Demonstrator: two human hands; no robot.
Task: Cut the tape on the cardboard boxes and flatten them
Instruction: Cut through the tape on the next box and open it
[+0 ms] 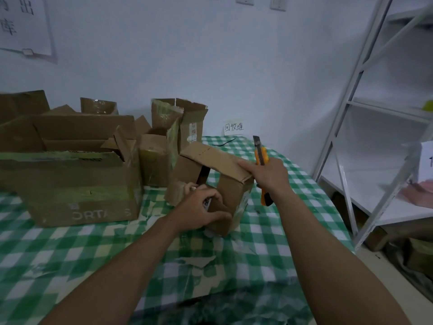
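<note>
A small brown cardboard box [218,160] stands open-ended at the middle of the green checked table [70,249]. My left hand [201,208] grips its near lower flap. My right hand [267,177] rests on the box's top right edge and holds an orange utility knife [262,158] with its blade pointing up and away. The knife's lower end shows below my wrist.
A large open box [70,184] stands at the left, with several smaller opened boxes [178,123] behind it near the wall. A torn cardboard scrap [199,260] lies on the near cloth. White metal shelving [375,137] stands at the right, past the table's edge.
</note>
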